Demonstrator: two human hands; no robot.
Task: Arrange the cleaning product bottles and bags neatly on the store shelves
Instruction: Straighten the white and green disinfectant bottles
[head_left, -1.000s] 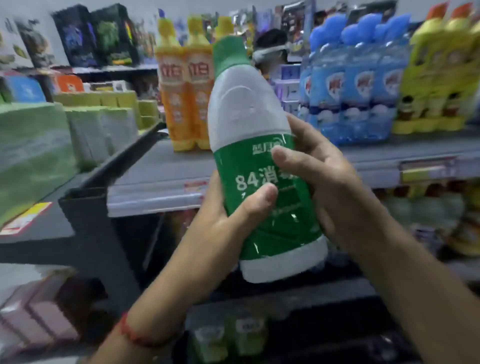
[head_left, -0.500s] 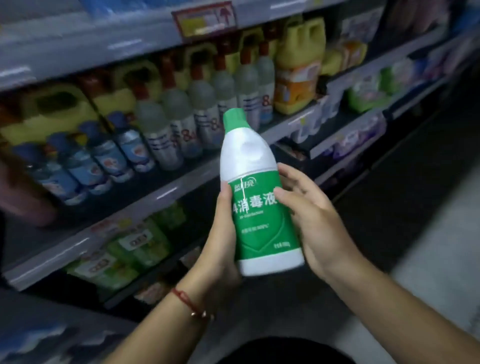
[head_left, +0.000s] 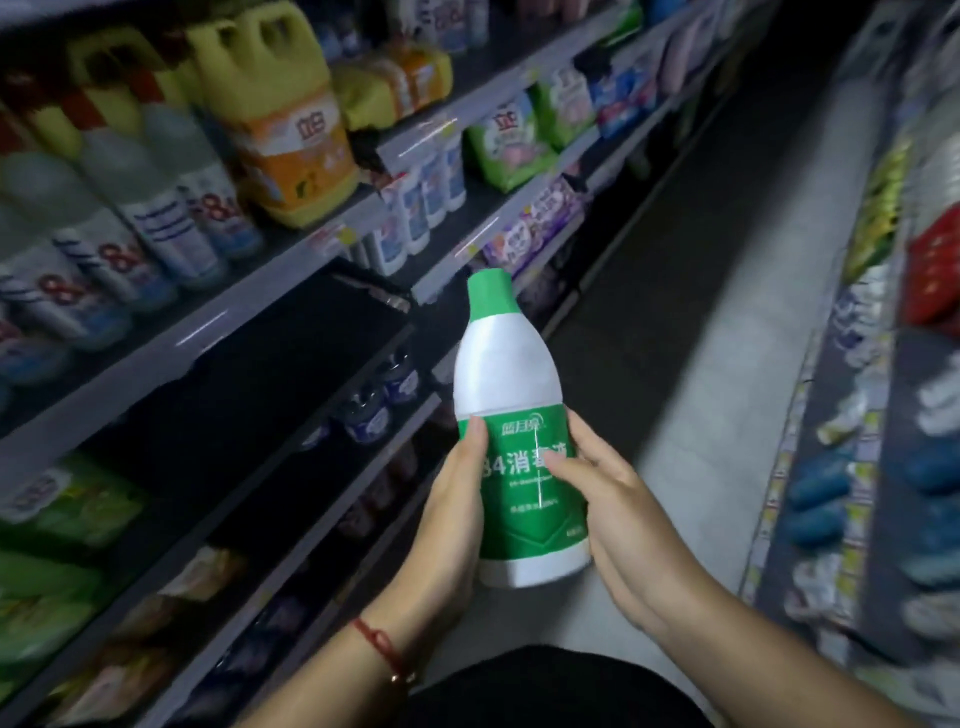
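Red string bracelet (head_left: 375, 640); grey aisle floor (head_left: 727, 291); dark clothing, possibly trousers (head_left: 524, 691), bottom edge.

**Disinfectant bottle held upright in the aisle**

The disinfectant bottle (head_left: 511, 415) is white plastic with a green cap and a green label printed in white characters. It stands nearly upright, cap tipped slightly toward 11 o'clock, label facing the camera. It is off the shelves (head_left: 291, 291), which lie toward 10 o'clock.
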